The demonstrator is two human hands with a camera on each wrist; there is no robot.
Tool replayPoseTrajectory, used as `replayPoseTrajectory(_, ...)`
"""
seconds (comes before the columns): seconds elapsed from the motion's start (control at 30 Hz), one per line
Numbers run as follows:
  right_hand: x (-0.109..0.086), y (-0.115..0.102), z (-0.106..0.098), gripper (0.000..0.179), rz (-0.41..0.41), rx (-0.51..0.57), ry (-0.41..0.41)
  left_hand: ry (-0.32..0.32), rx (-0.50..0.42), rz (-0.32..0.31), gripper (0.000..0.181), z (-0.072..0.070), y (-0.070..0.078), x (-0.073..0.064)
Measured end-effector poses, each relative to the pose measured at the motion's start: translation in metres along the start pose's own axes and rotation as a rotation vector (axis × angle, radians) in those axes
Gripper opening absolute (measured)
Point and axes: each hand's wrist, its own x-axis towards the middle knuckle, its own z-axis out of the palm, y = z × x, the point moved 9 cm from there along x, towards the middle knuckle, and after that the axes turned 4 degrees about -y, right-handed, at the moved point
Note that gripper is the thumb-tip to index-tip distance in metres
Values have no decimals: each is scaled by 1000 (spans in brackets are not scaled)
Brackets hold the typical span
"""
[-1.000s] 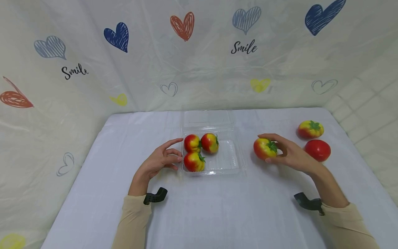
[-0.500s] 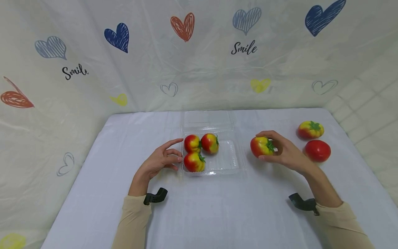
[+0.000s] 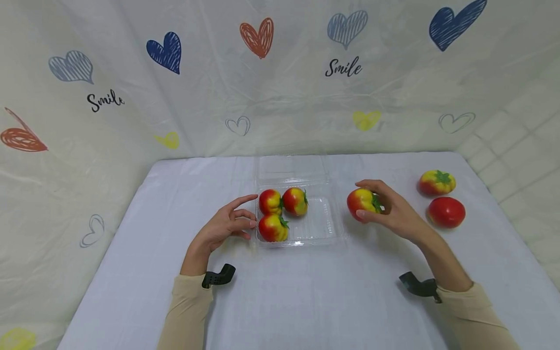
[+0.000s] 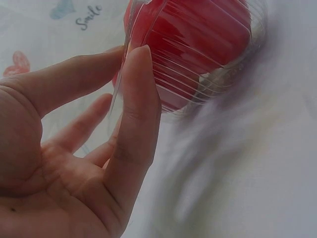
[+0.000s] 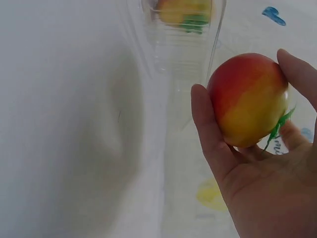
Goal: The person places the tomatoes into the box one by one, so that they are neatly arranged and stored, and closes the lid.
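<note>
In the head view my right hand (image 3: 391, 211) holds a red-and-yellow tomato (image 3: 359, 201) with a green calyx, above the table to the right of a clear plastic container (image 3: 321, 233). The right wrist view shows the fingers curved round that tomato (image 5: 247, 99), its calyx toward the palm. At the container's left side is my left hand (image 3: 227, 221). In the left wrist view its fingertips pinch the container's thin clear rim (image 4: 119, 82). Three similar tomatoes sit in the container's left part, among them a front one (image 3: 272, 228). The lid (image 3: 292, 167) lies folded back.
At the table's right side lie two more tomatoes: a red-and-yellow one (image 3: 436, 183) behind and a redder one (image 3: 446, 212) in front. A white cloth covers the table (image 3: 280, 301). Behind it hangs a pale curtain (image 3: 293, 97) printed with hearts.
My right hand has moved left with the tomato, nearer to the container and away from the two tomatoes on the right. The left hand and the container have stayed in place.
</note>
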Motion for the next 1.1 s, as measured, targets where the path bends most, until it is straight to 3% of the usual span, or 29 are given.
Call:
replayPoseTrajectory(0.47,4,-10,4,74,37,2,55,3,-1,-5,71,1,1,-1)
replayPoseTrajectory(1.1,10,-22,11,74,-49,-8,76,3,-11,-8,70,1,1,-1)
